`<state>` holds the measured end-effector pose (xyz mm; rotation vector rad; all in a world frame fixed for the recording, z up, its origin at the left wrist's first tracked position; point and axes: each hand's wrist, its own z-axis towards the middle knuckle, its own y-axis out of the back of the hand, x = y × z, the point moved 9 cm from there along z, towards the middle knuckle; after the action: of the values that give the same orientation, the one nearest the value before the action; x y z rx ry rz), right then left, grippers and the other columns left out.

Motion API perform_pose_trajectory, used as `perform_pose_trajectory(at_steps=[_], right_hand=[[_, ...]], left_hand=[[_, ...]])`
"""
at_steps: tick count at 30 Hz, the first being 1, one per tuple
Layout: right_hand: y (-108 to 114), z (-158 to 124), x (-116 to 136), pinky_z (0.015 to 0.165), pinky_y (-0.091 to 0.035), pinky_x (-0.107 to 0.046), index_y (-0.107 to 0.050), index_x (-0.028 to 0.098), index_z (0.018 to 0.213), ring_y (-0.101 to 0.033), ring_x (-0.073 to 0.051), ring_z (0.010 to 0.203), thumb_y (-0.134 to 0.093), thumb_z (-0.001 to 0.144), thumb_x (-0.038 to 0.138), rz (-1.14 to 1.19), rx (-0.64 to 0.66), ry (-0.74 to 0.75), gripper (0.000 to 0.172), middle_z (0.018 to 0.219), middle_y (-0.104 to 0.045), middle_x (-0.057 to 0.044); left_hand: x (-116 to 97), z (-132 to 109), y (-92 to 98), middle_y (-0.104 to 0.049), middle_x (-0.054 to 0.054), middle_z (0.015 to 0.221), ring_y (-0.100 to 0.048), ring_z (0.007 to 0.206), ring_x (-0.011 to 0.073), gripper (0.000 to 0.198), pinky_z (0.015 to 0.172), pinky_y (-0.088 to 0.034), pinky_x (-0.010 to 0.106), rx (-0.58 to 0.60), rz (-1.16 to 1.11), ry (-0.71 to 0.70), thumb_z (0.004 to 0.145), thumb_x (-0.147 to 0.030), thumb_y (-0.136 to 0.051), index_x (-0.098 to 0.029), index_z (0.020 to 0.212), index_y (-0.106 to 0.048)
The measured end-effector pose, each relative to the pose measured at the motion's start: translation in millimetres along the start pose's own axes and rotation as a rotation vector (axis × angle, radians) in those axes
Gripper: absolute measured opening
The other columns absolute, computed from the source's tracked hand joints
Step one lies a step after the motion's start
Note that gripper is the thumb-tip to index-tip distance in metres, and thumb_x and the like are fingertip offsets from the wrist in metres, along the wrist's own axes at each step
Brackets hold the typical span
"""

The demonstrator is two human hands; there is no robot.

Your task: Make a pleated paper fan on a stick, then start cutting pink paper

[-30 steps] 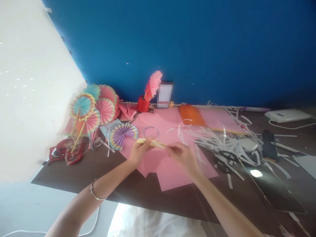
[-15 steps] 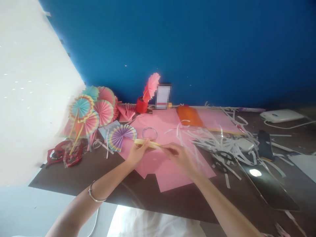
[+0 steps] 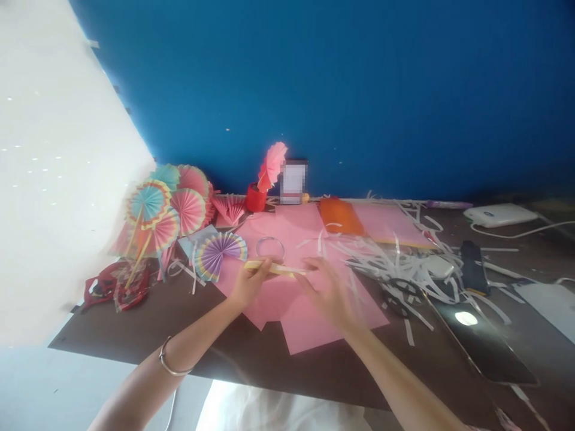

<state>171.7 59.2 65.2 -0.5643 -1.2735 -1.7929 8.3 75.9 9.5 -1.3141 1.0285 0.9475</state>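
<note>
My left hand [image 3: 252, 284] is closed on a narrow yellow folded paper strip [image 3: 281, 270], held level above pink sheets [image 3: 309, 329]. A whitish band runs along the strip's right part. My right hand [image 3: 330, 296] is at the strip's right end, thumb and forefinger apart on either side of it; whether they touch it is unclear. Just behind the strip lies a thin round ring [image 3: 270, 247]. A purple pleated paper fan [image 3: 220, 254] with striped edges lies left of my left hand.
Several pleated paper rosettes [image 3: 148, 203] crowd the left. A red cup [image 3: 256, 199] holds a pink fan [image 3: 272, 164] near the blue wall. An orange packet [image 3: 340, 216], curled white strips [image 3: 377, 257], a black tape roll [image 3: 399, 296] and a phone [image 3: 485, 341] lie to the right.
The fingers of my right hand have parted at the strip's end, and more of its whitish band shows. My left hand keeps its grip. The whole view has shifted slightly.
</note>
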Motion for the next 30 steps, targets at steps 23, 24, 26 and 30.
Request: perform_pose_trajectory(at_steps=[23,24,26,30], right_hand=[[-22.7,-6.6,-24.6,0.070,-0.052,-0.028,-0.050,0.026,0.104,-0.059,-0.013,0.075,-0.060,0.075,0.029,0.470,-0.025,-0.191,0.031,0.082,-0.048,0.002],[-23.0,-6.6,-25.2,0.070,-0.052,-0.028,-0.050,0.026,0.104,-0.058,-0.013,0.075,-0.060,0.075,0.028,0.457,-0.024,-0.190,0.031,0.083,-0.049,0.002],[-22.6,-6.6,-25.1,0.070,-0.052,-0.028,-0.051,0.026,0.104,-0.058,-0.013,0.075,-0.059,0.075,0.028,0.421,-0.025,-0.185,0.030,0.083,-0.050,0.001],[-21.6,-6.7,-22.6,0.072,-0.051,-0.030,-0.052,0.024,0.103,-0.058,-0.015,0.079,-0.060,0.075,0.030,0.362,-0.023,-0.184,0.029,0.086,-0.052,-0.001]], left_hand=[[16.2,-4.6,-12.6,-0.069,0.010,0.095,-0.065,0.091,0.0249,0.035,0.087,-0.049,0.044,0.072,-0.246,0.211,0.068,-0.032,-0.072,-0.014,0.097,-0.063],[16.4,-5.0,-12.9,-0.069,0.010,0.095,-0.065,0.090,0.0246,0.034,0.087,-0.049,0.043,0.077,-0.233,0.213,0.067,-0.029,-0.073,-0.014,0.096,-0.064],[18.7,-5.0,-12.7,-0.069,0.010,0.094,-0.065,0.089,0.0243,0.032,0.087,-0.049,0.043,0.084,-0.223,0.223,0.066,-0.027,-0.074,-0.014,0.094,-0.065],[26.6,-3.3,-9.7,-0.069,0.010,0.093,-0.064,0.092,0.0243,0.029,0.089,-0.048,0.041,0.077,-0.256,0.251,0.069,-0.033,-0.071,-0.012,0.089,-0.068]])
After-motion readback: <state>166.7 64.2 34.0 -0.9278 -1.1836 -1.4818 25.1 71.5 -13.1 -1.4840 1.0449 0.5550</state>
